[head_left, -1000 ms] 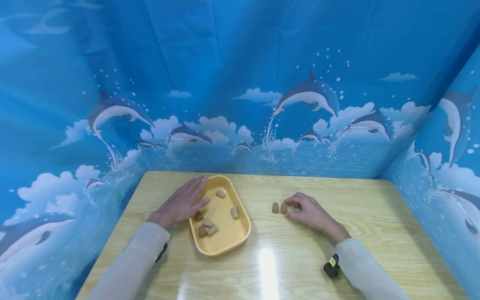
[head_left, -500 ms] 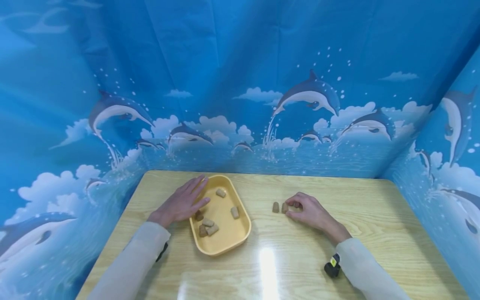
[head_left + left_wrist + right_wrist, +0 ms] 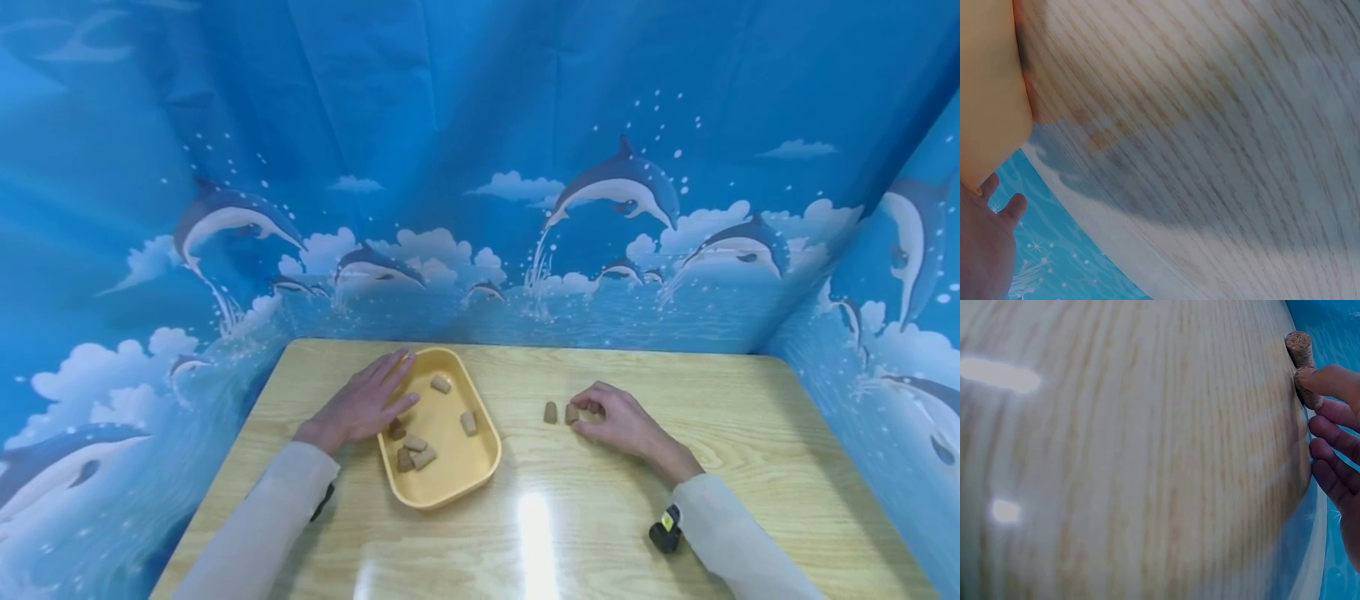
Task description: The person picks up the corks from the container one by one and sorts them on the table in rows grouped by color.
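At the right of the head view, my right hand pinches a small brown cork stopper between thumb and fingers, low at the tabletop. A second cork stopper stands upright just left of it, a narrow gap apart. The right wrist view has my thumb pressed against the held stopper. On the left, my left hand lies with spread fingers over the left rim of a yellow tray. Several cork stoppers lie in that tray, among them one near its far end; the hand partly covers the tray's left side.
The light wood table carries the tray left of its middle. A blue dolphin-print curtain rises behind the table's far edge and along both sides. A black wrist camera sits at my right cuff.
The pinched stopper has shifted slightly right with my right hand, widening its gap to the standing one. My left hand keeps its place on the tray.
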`<act>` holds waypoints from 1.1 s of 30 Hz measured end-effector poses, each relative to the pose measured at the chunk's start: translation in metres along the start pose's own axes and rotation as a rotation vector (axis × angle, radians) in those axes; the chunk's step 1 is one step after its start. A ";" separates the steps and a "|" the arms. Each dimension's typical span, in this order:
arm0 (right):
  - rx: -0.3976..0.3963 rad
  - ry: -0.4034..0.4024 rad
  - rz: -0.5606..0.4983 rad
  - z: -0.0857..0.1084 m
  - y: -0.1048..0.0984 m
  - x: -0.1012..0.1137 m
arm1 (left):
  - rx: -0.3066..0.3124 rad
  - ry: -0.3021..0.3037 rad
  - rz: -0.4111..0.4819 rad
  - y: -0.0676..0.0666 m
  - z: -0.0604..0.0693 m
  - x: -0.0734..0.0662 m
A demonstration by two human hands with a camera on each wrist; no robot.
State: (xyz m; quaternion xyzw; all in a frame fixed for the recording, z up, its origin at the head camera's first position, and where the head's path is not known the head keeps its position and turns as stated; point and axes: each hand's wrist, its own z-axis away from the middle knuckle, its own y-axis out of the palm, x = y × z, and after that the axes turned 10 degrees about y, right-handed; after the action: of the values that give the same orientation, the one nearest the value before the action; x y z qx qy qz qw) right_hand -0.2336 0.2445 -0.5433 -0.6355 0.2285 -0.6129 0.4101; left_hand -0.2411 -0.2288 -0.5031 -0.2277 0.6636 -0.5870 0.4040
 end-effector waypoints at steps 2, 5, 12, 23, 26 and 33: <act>-0.004 -0.003 0.003 0.000 0.000 0.000 | -0.003 0.001 0.001 0.000 0.000 0.000; -0.008 -0.005 0.007 -0.001 0.000 0.000 | -0.003 0.005 -0.001 0.000 0.000 0.001; -0.009 -0.008 0.007 -0.002 0.000 0.001 | -0.002 0.007 -0.001 0.000 0.000 0.002; -0.020 0.010 -0.015 -0.001 -0.001 0.002 | -0.006 0.000 -0.001 0.001 0.001 0.000; -0.039 0.003 -0.017 -0.002 -0.001 0.005 | -0.004 0.001 0.000 0.000 0.001 -0.001; -0.070 -0.068 -0.026 -0.005 -0.001 0.023 | 0.001 0.006 -0.012 0.000 0.001 0.000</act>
State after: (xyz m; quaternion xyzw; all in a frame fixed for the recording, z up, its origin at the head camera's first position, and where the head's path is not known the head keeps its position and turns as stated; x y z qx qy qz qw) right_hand -0.2351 0.2258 -0.5297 -0.6728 0.2276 -0.5879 0.3872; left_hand -0.2402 -0.2298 -0.5027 -0.2297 0.6631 -0.5904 0.3986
